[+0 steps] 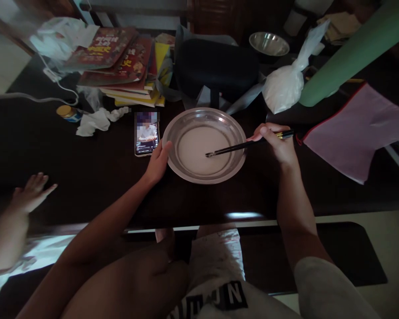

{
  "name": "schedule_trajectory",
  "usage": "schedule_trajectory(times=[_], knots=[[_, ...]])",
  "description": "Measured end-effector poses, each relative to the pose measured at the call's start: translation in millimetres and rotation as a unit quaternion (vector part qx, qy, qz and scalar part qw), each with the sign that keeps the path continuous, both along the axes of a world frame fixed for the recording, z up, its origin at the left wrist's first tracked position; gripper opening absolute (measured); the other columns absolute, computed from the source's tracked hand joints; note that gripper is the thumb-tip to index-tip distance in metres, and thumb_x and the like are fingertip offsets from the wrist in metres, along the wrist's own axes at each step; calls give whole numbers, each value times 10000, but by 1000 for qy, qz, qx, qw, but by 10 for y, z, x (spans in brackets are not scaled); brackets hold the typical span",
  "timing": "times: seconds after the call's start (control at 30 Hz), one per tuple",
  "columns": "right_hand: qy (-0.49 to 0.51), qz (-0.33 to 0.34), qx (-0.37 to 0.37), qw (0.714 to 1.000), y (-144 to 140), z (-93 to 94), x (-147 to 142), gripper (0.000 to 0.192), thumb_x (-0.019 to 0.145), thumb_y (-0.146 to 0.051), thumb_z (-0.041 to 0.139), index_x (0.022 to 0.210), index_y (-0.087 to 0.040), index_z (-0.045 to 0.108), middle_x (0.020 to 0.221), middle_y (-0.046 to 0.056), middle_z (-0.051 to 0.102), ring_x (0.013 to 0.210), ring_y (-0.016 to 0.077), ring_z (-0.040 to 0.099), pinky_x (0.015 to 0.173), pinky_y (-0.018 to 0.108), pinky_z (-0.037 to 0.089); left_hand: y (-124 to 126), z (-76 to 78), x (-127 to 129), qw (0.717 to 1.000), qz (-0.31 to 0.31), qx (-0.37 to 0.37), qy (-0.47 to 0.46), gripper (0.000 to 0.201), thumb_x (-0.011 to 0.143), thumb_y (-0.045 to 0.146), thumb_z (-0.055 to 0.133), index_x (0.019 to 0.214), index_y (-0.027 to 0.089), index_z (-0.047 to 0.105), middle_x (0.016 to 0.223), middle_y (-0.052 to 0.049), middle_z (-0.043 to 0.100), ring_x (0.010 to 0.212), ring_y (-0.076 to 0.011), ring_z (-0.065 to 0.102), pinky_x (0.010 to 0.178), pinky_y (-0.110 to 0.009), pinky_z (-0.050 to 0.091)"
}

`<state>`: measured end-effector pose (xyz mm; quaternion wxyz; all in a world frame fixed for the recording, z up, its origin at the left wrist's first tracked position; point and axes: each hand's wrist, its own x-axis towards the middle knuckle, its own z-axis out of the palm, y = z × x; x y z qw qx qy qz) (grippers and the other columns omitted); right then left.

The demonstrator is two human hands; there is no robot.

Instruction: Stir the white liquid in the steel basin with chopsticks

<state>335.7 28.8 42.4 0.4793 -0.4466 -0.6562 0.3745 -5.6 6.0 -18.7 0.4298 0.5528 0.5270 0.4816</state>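
Fingers of our right hand [276,142] are closed around a pair of black chopsticks [241,146], whose smeared tips reach into white contents [197,150] in a wide metal basin [206,180]. Our left hand [158,163] holds the basin's near-left rim, thumb over the edge and the other fingers narrow against its outer side. The basin stands on the dark counter [96,190], near its front edge and between our forearms.

Just beside it on the left lies a lit smartphone [147,135], crowding our left hand. Right behind the basin sits a dark case [216,62] with grey straps, blocking the way back. Farther left we see crumpled tissue [95,122], a gold-lidded jar [67,113] and a stack of books [119,66] with a plastic bag [58,40] on top. Behind to the right are a knotted bag of white powder [282,91], a smaller steel bowl [269,43] and a leaning green cylinder [352,57]; a red-edged mauve cloth [355,133] spreads nearer us. Another person's hand [33,192] is at the counter's left, well apart from ours.
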Motion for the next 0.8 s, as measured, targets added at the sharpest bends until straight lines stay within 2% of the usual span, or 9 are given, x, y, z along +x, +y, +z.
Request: schedule_trajectory(times=[0.1,0.17,0.3,0.37,0.5,0.67,0.8], knots=[[-24,37,-16,999,-7,-3,-12,313,869,-554,676,715,-296,762,748,-4,768,796,199,755,814,384,595,2,-2,-2,1000,0,-2,-7,559,901,682,535,1172,213,674,1155,-96,739,1201,-312,640,1062,-472,511],[-37,39,-10,999,-5,-2,-14,299,866,-550,682,751,-290,771,795,-5,784,852,196,759,843,375,588,2,5,-4,1000,0,-4,-8,568,894,697,533,1149,211,678,1152,-97,739,1199,-310,643,1062,-466,513],[-8,-1,6,1000,-1,0,5,312,876,-530,681,706,-279,757,723,-17,758,766,179,753,809,365,581,-6,38,-2,1000,-1,-2,11,561,897,698,525,1098,200,689,1183,-105,726,1234,-315,623,1088,-461,497],[-2,14,-3,1000,-2,-1,0,328,880,-534,674,691,-278,752,702,-16,748,738,178,748,789,363,583,-10,44,0,1000,-2,-3,14,558,907,689,514,1109,198,687,1186,-107,727,1229,-318,624,1085,-467,499],[-33,46,-7,998,4,-1,-20,311,863,-560,682,751,-283,771,793,-4,787,841,193,760,832,371,587,-3,12,-1,1000,-2,0,3,551,914,672,513,1153,199,667,1152,-107,735,1196,-310,644,1051,-465,524],[-15,-5,9,1000,10,-12,15,315,865,-553,681,698,-297,756,725,-12,753,772,206,752,821,415,593,1,-1,-6,1000,-5,1,-5,545,911,668,526,1163,204,661,1140,-104,738,1173,-307,656,1024,-470,541],[-25,38,-10,999,3,-24,-10,301,876,-536,677,719,-295,766,756,-9,761,794,201,755,819,397,586,-6,13,-5,1000,0,-7,-1,524,913,658,532,1152,212,670,1127,-100,741,1165,-304,661,1013,-456,549]])
